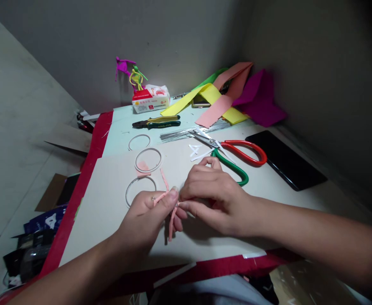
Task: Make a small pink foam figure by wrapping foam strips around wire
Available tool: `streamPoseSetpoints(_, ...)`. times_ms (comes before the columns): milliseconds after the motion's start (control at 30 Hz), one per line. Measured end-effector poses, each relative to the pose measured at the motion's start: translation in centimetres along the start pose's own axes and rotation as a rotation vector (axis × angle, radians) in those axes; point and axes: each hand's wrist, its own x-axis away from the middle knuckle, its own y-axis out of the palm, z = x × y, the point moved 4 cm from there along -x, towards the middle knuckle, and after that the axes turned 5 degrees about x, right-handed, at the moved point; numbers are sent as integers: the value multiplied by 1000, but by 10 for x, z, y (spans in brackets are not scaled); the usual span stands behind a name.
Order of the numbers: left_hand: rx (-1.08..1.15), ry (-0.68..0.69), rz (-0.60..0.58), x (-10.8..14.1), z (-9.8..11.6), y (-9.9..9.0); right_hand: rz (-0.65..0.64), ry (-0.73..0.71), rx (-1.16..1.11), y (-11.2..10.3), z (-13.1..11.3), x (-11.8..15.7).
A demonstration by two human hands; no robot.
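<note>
A thin pink paper-wrapped wire figure [171, 223] with bent limbs is in my hands above the table. My left hand [147, 214] is closed on it, thumb pressing from above, one limb sticking up and another hanging below. Thumb and fingers of my right hand [216, 197] pinch together at the figure's near part beside my left thumb; the exact spot is partly hidden. Just beyond my left hand lie thin rings, one a pale ring [160, 159], another a grey ring [127, 192]. Scissors [244, 151] with one red and one green handle rest behind my right hand.
Pliers [160, 123], a bundle of thin wires [176, 135] and white paper strips [201, 155] lie farther back. Yellow crepe paper [186, 101] and purple crepe paper [264, 101] lean by the wall. Small figures [136, 78] stand on a box [150, 103]. A black tablet [286, 159] is at right.
</note>
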Motion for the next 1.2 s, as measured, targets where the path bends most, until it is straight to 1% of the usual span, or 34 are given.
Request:
streamPoseSetpoints(133,6,15,-14,0,-5,2,-65,66,-108,1,1,-1)
streamPoseSetpoints(233,83,-6,-44,0,-8,2,-137,174,-215,1,8,-3)
streamPoseSetpoints(300,103,-1,-32,-1,-8,0,-141,231,-241,0,13,-5)
streamPoseSetpoints(367,75,22,-17,-2,-6,-3,-101,215,-230,-3,15,-6)
streamPoseSetpoints(533,-27,70,-28,-2,2,-5,6,68,-92,-5,12,-4)
streamPoseSetpoints(600,-105,65,-11,-1,4,-6,32,48,-55,-5,11,-4)
streamPoseSetpoints(667,-152,69,18,-1,7,-7,58,57,-46,-6,13,-5)
streamPoseSetpoints(733,-137,89,58,-2,10,-10,80,112,-51,-9,19,-7)
streamPoseSetpoints(800,-94,114,93,-4,12,-13,99,211,-76,-14,27,-9)
streamPoseSetpoints(867,-64,132,104,-6,14,-16,113,306,-122,-17,34,-10)
streamPoseSetpoints(933,-63,127,78,-9,15,-17,109,321,-157,-18,36,-11)
streamPoseSetpoints(1033,-61,93,49,-12,15,-17,108,240,-105,-17,32,-12)
streamPoseSetpoints(1067,-49,84,52,-12,15,-18,109,235,-86,-17,32,-12)
streamPoseSetpoints(1133,-8,75,71,-13,15,-20,99,302,-88,-16,34,-11)
streamPoseSetpoints(1200,39,75,75,-15,15,-21,42,424,-149,-14,39,-10)
